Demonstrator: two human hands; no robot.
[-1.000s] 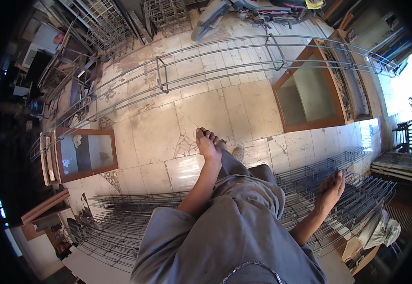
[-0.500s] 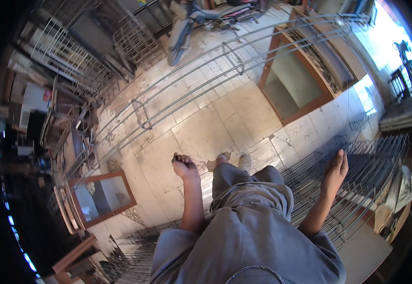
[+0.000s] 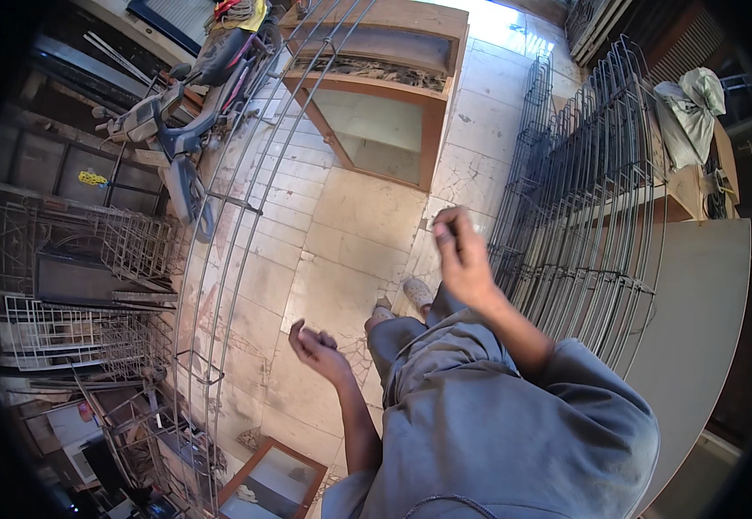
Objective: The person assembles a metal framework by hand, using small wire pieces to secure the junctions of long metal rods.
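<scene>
My left hand [image 3: 318,348] hangs in front of my body over the tiled floor [image 3: 358,216], fingers curled into a loose fist with nothing visible in it. My right hand [image 3: 458,253] is raised higher. Its fingers are bent together at the tips, next to a stack of upright dark wire racks [image 3: 583,199] on my right. Whether something small sits between those fingertips is too unclear to tell. My grey shirt [image 3: 497,432] and my sandalled feet [image 3: 417,292] fill the lower middle.
A long curved wire frame [image 3: 220,259] lies across the floor at left. Beyond it stand a parked motorbike [image 3: 190,104] and wire baskets [image 3: 82,251]. An open wooden cabinet [image 3: 376,95] lies ahead, a grey board [image 3: 704,320] leans at right, and a wooden-framed panel [image 3: 272,476] sits below.
My view has swung round, so the wire racks now stand on my right. My right hand rose from beside the racks and bent its fingers. The left hand stayed curled.
</scene>
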